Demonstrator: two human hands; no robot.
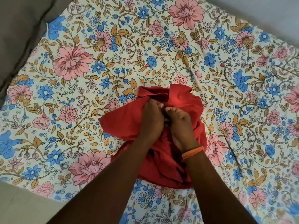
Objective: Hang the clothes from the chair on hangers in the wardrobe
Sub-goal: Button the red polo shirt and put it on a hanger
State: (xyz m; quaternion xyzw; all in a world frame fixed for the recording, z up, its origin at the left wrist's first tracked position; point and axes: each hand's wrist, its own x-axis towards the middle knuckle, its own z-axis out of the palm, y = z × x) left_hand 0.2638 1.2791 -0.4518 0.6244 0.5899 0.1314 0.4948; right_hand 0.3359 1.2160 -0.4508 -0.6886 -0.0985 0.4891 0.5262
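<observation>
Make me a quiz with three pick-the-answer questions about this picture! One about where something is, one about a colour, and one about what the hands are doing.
1. Where does the red garment lie?
A. on the flowered sheet
B. on a hanger
C. on a chair

2. What colour is the band on the right wrist?
A. green
B. orange
C. white

3. What are the left hand and right hand doing?
A. hanging loose in the air
B. lying flat on the sheet
C. both gripping the garment

Answers:
1 A, flowers show all round the red cloth.
2 B, the band is orange against the arm.
3 C, both hands' fingers curl into the cloth side by side.
</observation>
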